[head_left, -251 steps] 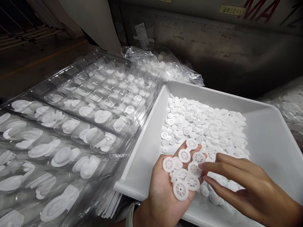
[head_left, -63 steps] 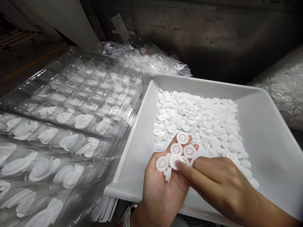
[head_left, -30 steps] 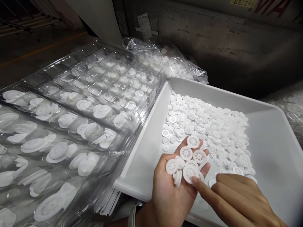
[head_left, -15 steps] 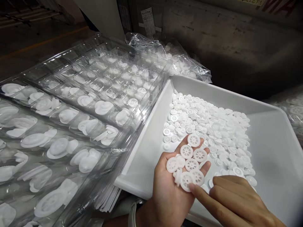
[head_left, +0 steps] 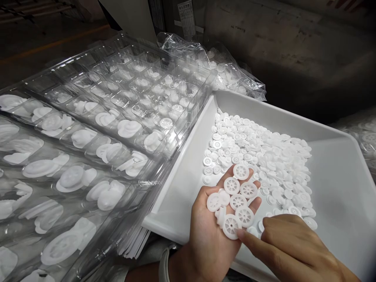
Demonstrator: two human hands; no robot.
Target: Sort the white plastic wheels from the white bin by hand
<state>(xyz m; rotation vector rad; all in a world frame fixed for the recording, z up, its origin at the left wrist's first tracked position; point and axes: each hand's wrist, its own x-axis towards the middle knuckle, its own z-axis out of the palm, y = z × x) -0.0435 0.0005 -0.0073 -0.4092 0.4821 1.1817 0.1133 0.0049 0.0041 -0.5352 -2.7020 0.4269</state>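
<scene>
Gently does it here: the left hand (head_left: 211,246) lies palm up over the near side of the pale bin (head_left: 331,164), its grip wide open, fingers spread slightly and cupped just enough to carry a small cluster of white spoked wheels (head_left: 238,201). Most of them face up, though one stepped piece (head_left: 220,216) sits on its side near the base of the thumb. The right hand (head_left: 296,243) reaches in with its index finger out, the tip touching the edge of the lowest wheel (head_left: 231,226); its other fingers are folded in, and whether they close on anything I cannot tell. For this fingertip work, a light sideways push should serve better than pressing down, since pieces this thin would probably tip or slide over one another. Keeping the palm level matters most, I'd judge, as the top wheel (head_left: 241,171) lies out on the fingers and could drop off if they dipped. Touching one piece at a time, from the wrist side, would leave the rest in view. Holding the palm above the bin is sensible, because a slip should land among the loose wheels (head_left: 273,156) there, rather than in the clear compartment trays (head_left: 202,91) beside it.
</scene>
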